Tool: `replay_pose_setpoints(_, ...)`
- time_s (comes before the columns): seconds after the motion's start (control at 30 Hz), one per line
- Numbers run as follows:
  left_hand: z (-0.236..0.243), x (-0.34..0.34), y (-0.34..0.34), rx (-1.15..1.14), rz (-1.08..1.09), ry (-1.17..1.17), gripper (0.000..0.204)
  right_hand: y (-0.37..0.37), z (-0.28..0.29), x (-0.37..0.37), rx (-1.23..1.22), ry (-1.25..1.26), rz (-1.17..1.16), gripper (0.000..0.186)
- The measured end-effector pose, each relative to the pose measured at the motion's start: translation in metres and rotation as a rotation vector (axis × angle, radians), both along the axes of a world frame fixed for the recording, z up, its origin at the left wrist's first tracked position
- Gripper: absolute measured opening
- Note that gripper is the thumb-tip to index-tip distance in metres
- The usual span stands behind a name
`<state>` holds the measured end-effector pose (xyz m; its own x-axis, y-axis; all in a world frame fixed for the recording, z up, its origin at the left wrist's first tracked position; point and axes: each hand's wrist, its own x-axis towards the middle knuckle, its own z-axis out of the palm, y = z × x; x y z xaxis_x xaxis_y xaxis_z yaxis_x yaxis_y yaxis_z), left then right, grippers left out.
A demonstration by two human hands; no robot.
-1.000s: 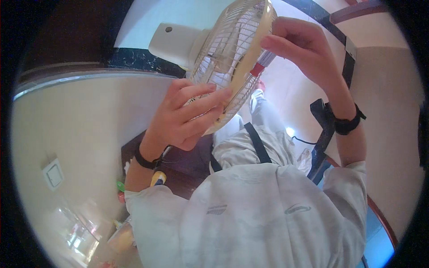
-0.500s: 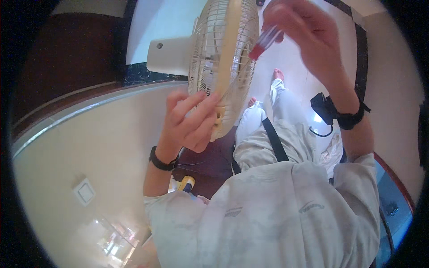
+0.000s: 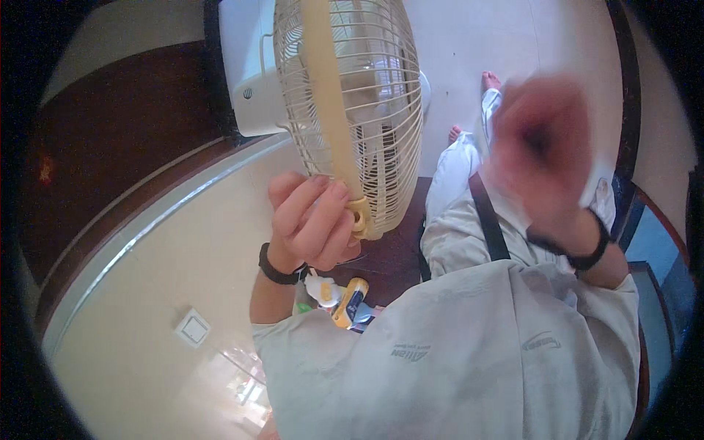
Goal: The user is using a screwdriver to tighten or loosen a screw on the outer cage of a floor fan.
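Note:
My left hand (image 3: 312, 220) grips the lower rim of a white fan's wire guard (image 3: 385, 110), fingers curled round the yellowed band by a small yellow clip (image 3: 361, 218). The guard stands on edge, with the white motor housing (image 3: 253, 103) to its left. My right hand (image 3: 543, 147) is apart from the fan at the right, smeared by motion; I cannot make out its fingers or whether anything is in them.
Below my left arm, a dark wooden surface (image 3: 400, 260) holds a yellow-and-black item (image 3: 349, 301) and a white item (image 3: 323, 290). A cream wall with a switch (image 3: 193, 328) is at left. My legs and bare feet (image 3: 490, 81) extend over the pale floor (image 3: 528, 37).
My right hand has left the guard and swung down to the right; the red-tipped, clear item it held no longer shows. The fan has turned more upright and shifted left in view.

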<state>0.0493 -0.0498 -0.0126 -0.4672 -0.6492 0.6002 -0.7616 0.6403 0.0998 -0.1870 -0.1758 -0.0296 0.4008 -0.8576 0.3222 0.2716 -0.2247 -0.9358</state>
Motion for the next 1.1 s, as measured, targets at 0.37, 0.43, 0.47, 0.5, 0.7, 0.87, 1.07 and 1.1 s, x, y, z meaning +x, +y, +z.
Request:
replay_pose_setpoints(0.37, -0.005, 0.007, -0.002, -0.013, 0.027, 0.071, 0.024, 0.042, -0.002, 0.044, -0.571, 0.203, 0.146, 0.019)
replay_pose_setpoints(0.43, -0.006, 0.008, 0.000, -0.019, 0.027, 0.113, 0.024, 0.041, 0.003, 0.045, -0.433, 0.175, 0.209, 0.030)
replay_pose_setpoints(0.47, -0.004, 0.008, 0.002, -0.032, 0.041, 0.116, 0.024, 0.041, 0.006, 0.045, -0.446, 0.175, 0.222, 0.030)
replay_pose_setpoints(0.5, -0.001, 0.007, 0.004, -0.008, 0.039, 0.105, 0.023, 0.041, 0.010, 0.045, -0.464, 0.184, 0.222, 0.029)
replay_pose_setpoints(0.7, 0.009, 0.006, 0.003, 0.056, 0.043, 0.098, 0.021, 0.034, 0.015, 0.047, -0.579, 0.188, 0.195, 0.027)
replay_pose_setpoints(0.87, 0.015, 0.004, 0.004, 0.081, 0.097, 0.188, 0.030, 0.025, 0.031, 0.052, -0.626, 0.211, 0.199, 0.025)
replay_pose_setpoints(1.07, 0.022, -0.026, 0.034, 0.194, 0.314, 0.518, 0.041, 0.028, 0.029, 0.062, -0.735, 0.230, 0.223, 0.026)
replay_pose_setpoints(1.1, 0.023, -0.039, 0.038, 0.176, 0.436, 0.576, 0.043, 0.028, 0.030, 0.065, -0.762, 0.223, 0.254, 0.026)
